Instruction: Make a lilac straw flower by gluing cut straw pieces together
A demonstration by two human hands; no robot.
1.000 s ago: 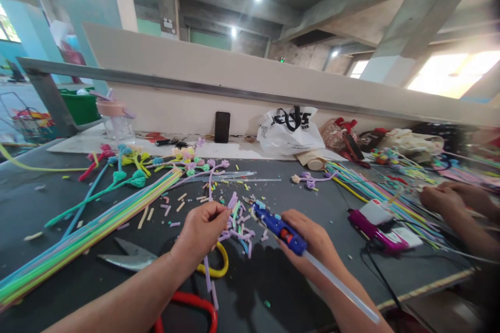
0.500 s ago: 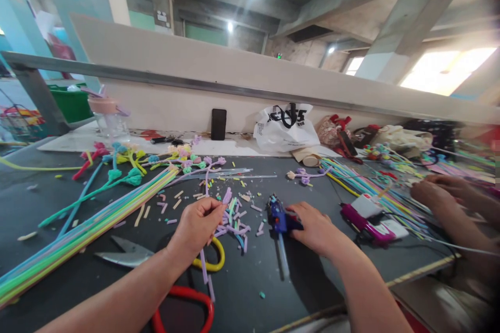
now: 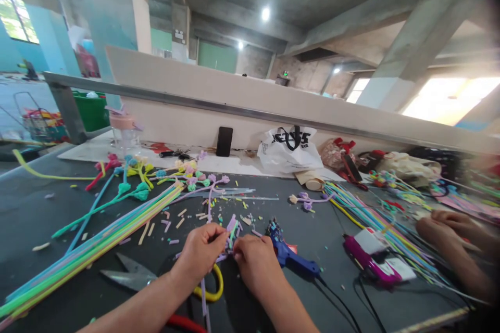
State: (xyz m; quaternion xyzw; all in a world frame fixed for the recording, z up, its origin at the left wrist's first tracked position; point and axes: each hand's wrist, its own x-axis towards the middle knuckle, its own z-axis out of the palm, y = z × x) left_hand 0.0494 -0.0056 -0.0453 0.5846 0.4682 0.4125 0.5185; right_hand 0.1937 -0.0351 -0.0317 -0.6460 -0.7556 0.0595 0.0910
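Note:
My left hand (image 3: 200, 252) is closed in a pinch on a purple pipe cleaner (image 3: 203, 299), whose stem hangs below it. Purple fuzz shows above the fingertips. Close by, my right hand (image 3: 255, 260) has its fingers curled together over short cut pipe cleaner pieces (image 3: 222, 257); whatever lies in them is hidden. The blue glue gun (image 3: 299, 261) lies on the table to the right of that hand, its nozzle end pointing away. Scissors (image 3: 130, 273) with a yellow and a red handle loop lie partly under my left forearm.
Long pipe cleaners (image 3: 97, 247) lie bundled at left, below finished fuzzy flowers (image 3: 140, 192). A phone (image 3: 224, 141) and a white bag (image 3: 291, 148) stand at the back. A magenta device (image 3: 367, 265) with cords sits at right, near another person's hands (image 3: 449, 231).
My right hand has let go of the glue gun and moved left beside my left hand. The gun now lies turned on the table. The camera view has tilted up slightly.

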